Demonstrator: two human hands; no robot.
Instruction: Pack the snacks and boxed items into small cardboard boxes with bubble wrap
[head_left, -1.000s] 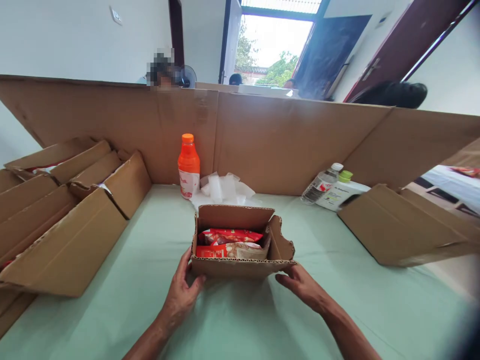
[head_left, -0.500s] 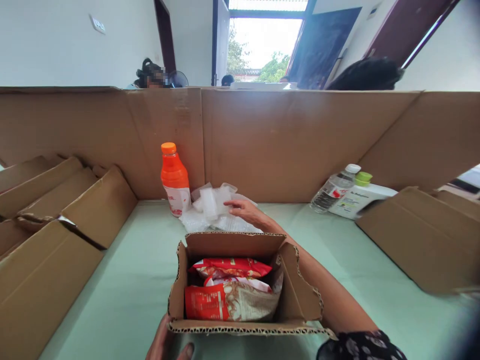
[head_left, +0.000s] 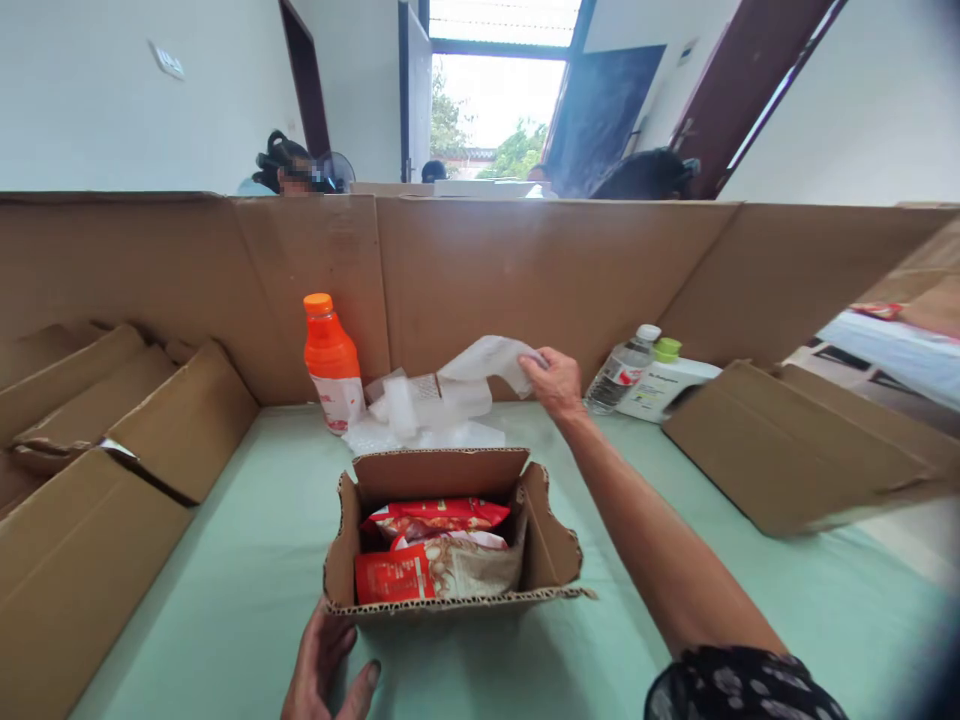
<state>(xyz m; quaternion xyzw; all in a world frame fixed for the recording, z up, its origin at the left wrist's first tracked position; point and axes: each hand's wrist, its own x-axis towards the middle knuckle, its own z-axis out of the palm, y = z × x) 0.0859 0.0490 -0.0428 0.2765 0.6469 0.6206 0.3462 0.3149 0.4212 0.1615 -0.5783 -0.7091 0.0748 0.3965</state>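
Right hand (head_left: 556,382) pinches white sheet (head_left: 487,358) near far edge of table (head_left: 225,600) | left hand (head_left: 322,665) spread at near-left corner of box (head_left: 442,472) | step: seemingly lifting sheet | next calls for firm pinch

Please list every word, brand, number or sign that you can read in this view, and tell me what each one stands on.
No text reads clearly.
Orange bottle: label print too small.
Clear bottle: red mark, unreadable.
White bottle with green cap: dark print, too small.
Front packet in the cardboard box: pale printing on red, too blurred.
Rear red packet: print too blurred.
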